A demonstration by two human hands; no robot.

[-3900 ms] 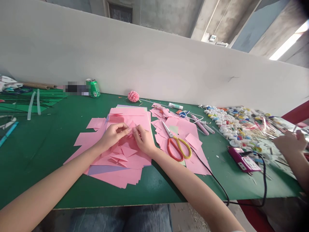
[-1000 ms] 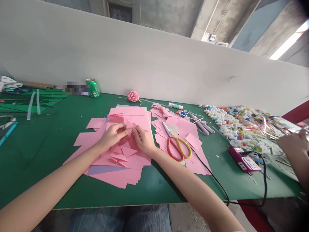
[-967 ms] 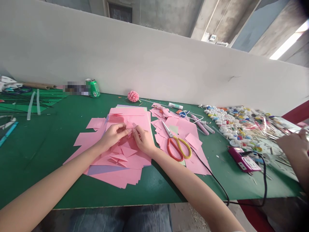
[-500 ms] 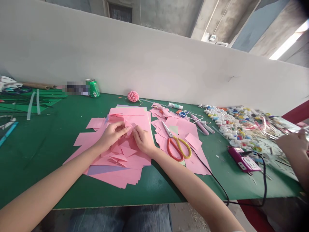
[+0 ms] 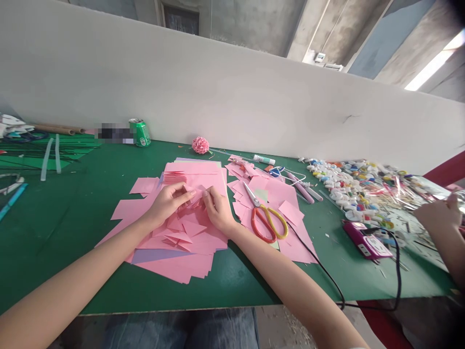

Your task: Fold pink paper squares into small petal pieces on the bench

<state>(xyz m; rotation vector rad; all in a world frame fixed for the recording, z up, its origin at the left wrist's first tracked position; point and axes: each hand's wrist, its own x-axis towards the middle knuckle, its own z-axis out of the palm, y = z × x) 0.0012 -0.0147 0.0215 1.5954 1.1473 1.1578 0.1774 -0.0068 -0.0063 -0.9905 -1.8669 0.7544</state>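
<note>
My left hand [image 5: 167, 202] and my right hand [image 5: 218, 209] meet over a heap of pink paper sheets [image 5: 181, 242] on the green table [image 5: 72, 218]. Both pinch a small folded pink paper piece [image 5: 194, 195] between thumb and fingertips, the fingers curled round it. Folded pink triangles [image 5: 189, 228] lie under my wrists. A stack of folded pink pieces [image 5: 175, 176] sits just beyond my left hand.
Red-and-yellow scissors [image 5: 267, 218] lie on pink scraps to the right. At the back are a pink paper ball [image 5: 200, 144], a green can [image 5: 140, 132] and a glue stick [image 5: 264, 159]. A purple device [image 5: 365, 242] with black cable, small coloured parts [image 5: 348, 184] and another person's hand [image 5: 436, 215] occupy the right.
My fingers have shifted slightly on the pink piece and turned it a little. The other person's hand at the right has moved slightly.
</note>
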